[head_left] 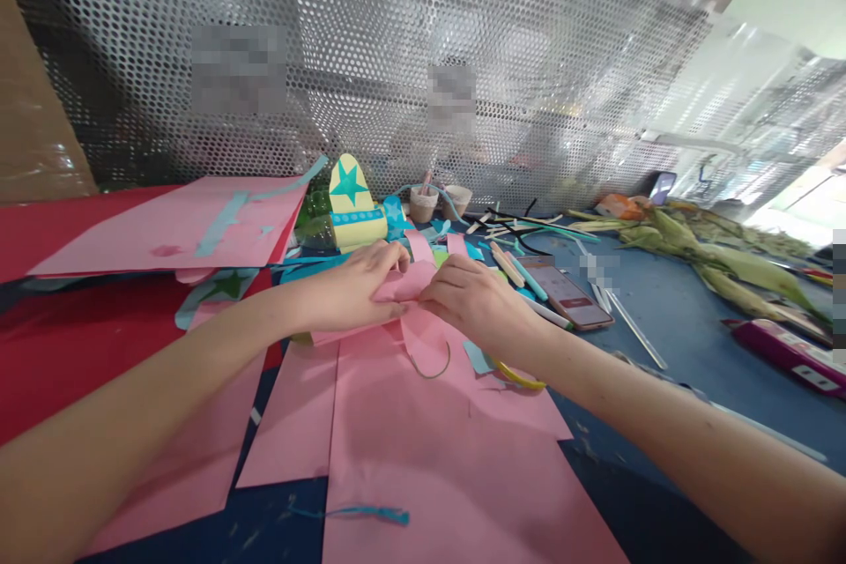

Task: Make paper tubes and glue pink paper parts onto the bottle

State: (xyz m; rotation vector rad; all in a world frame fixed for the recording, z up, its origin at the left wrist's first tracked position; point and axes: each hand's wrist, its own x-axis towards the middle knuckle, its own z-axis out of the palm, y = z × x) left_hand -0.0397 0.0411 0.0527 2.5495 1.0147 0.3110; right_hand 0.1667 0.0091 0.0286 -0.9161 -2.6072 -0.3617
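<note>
My left hand (353, 286) and my right hand (466, 295) meet over the work area, fingertips almost touching. Between them is a small pink paper piece (404, 282), curled or folded, and the fingers of both hands are closed on it. A pink loop with a dark edge (433, 357) hangs just below the fingers. Under the hands lie large pink paper sheets (423, 458), overlapping. Beside my right wrist a yellow ring-shaped handle (519, 377) rests by a light blue paper scrap (478, 359). A thin blue strip (376, 512) lies on the nearest sheet.
Behind my left hand stands a yellow paper shape with a teal star (348, 185). Two small cups (423, 204) are at the back. Rightward are markers (525, 269), a phone (572, 295), corn husks (701, 256) and a purple box cutter-like object (786, 352). Red sheets (99, 352) lie left.
</note>
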